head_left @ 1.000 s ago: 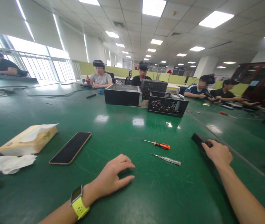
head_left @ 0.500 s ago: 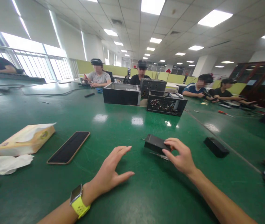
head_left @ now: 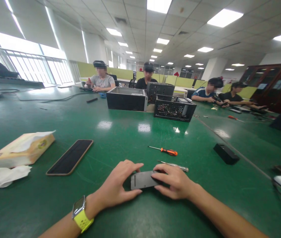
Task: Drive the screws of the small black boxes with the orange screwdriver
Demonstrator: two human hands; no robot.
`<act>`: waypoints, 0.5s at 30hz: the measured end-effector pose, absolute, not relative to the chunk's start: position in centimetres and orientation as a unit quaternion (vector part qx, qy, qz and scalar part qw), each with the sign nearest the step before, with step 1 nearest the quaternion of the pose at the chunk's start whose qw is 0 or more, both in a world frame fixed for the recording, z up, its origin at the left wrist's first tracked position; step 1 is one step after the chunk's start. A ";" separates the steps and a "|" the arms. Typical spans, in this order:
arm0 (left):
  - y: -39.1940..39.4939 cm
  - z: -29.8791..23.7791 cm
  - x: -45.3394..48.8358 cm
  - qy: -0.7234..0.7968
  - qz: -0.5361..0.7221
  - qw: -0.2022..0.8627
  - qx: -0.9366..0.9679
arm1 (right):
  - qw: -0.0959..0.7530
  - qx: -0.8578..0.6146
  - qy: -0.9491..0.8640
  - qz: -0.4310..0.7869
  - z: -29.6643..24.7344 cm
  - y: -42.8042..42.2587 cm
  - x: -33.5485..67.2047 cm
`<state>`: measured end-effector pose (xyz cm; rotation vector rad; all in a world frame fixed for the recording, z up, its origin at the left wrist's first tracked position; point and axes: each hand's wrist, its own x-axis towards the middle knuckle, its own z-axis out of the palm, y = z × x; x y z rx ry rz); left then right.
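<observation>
Green desk (head_left: 120, 135) | grey-faced block (head_left: 142, 180): near side of orange screwdriver (head_left: 166, 151) | right hand (head_left: 173, 181): grasping block's right end | left hand (head_left: 119, 183): curved around left end, grip cannot be told | risk: slip if hold is one-sided; right hand may knock clear-handled tester (head_left: 180, 167) just before screwdriver

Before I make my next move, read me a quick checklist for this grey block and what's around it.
1. Right hand on the grey block: ok, fingers and thumb hold its right end.
2. Left hand gripping too: cannot tell; it is curved around the left end, but firm contact is unclear.
3. Block resting on the green table: cannot tell.
4. Slim clear-handled screwdriver well away: not ok, it lies right beside the right hand.
5. Orange-handled screwdriver apart from both hands: ok, farther off.
6. Phone apart from the left hand: ok.
</observation>
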<state>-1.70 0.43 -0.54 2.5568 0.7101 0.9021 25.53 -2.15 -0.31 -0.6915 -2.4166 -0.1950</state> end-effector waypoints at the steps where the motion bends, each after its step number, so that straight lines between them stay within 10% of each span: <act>1: 0.5 -0.6 -1.7 0.253 0.313 0.168 0.900 | 0.311 -0.258 -0.911 -0.078 -0.4 -2.1 25.5; 15: 0.7 -0.6 -1.6 0.276 0.307 0.177 0.893 | 0.367 -0.309 -0.868 -0.129 -0.9 -0.4 27.8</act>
